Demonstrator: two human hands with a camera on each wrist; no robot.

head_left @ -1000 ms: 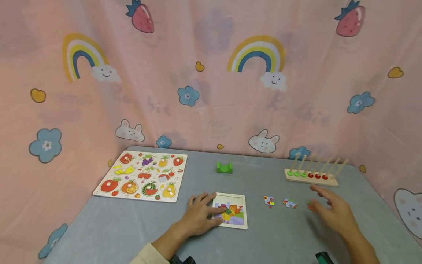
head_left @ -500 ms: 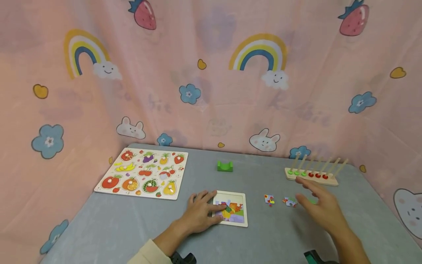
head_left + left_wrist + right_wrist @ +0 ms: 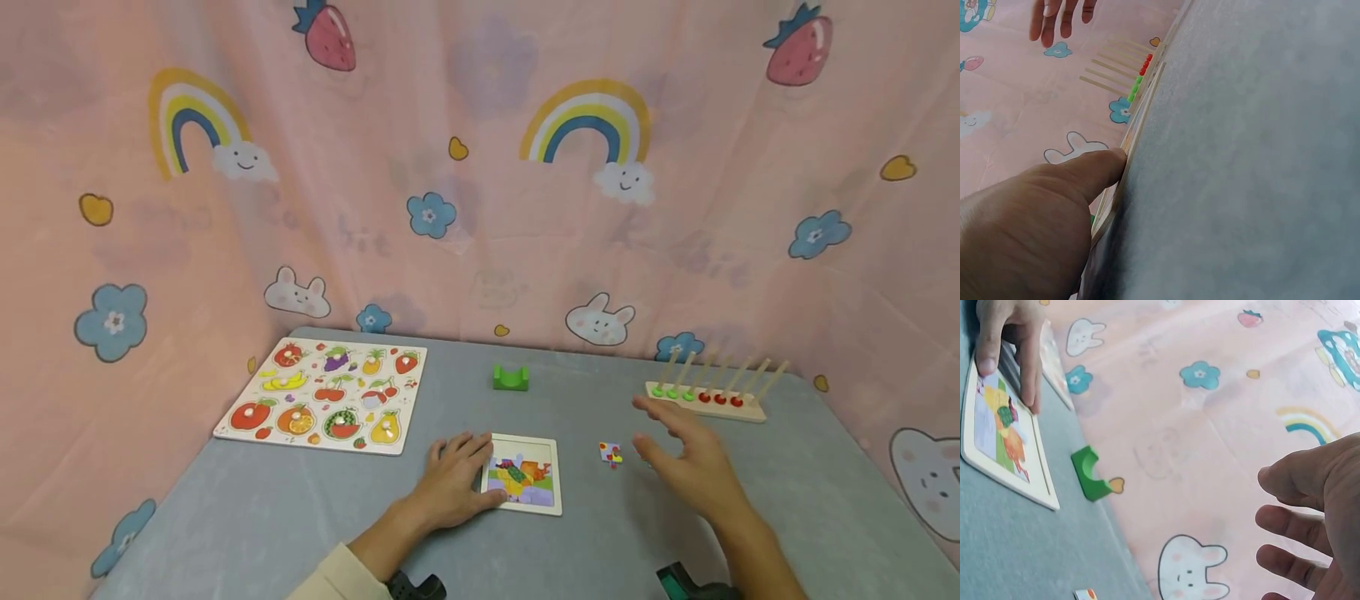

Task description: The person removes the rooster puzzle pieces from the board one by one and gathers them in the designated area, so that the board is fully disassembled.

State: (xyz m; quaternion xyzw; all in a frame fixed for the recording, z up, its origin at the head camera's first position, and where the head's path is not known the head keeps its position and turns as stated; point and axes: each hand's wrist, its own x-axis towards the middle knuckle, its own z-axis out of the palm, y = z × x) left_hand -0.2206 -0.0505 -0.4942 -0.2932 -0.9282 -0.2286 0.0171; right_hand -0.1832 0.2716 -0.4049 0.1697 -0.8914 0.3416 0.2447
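A small framed jigsaw tray (image 3: pixel 523 476) with a colourful picture lies near the table's front. My left hand (image 3: pixel 459 477) rests flat on its left edge, fingers straight; in the left wrist view the thumb (image 3: pixel 1088 172) presses against the tray's rim (image 3: pixel 1142 106). My right hand (image 3: pixel 678 458) hovers open, fingers spread, just right of a loose jigsaw piece (image 3: pixel 611 453). It touches nothing, and whatever lies beneath it is hidden. In the right wrist view its fingers (image 3: pixel 1300 522) show at the right, with the tray (image 3: pixel 1007 434) far left.
A fruit peg-puzzle board (image 3: pixel 324 397) lies at the left. A green notched block (image 3: pixel 511 378) stands behind the tray. A wooden peg rack (image 3: pixel 707 398) with green and red beads sits back right. Pink patterned cloth walls the grey table (image 3: pixel 300 517).
My right hand has drifted left over the table, now covering the two loose pieces that showed at the right. My left hand's fingers have slid back off the picture to the tray's edge.
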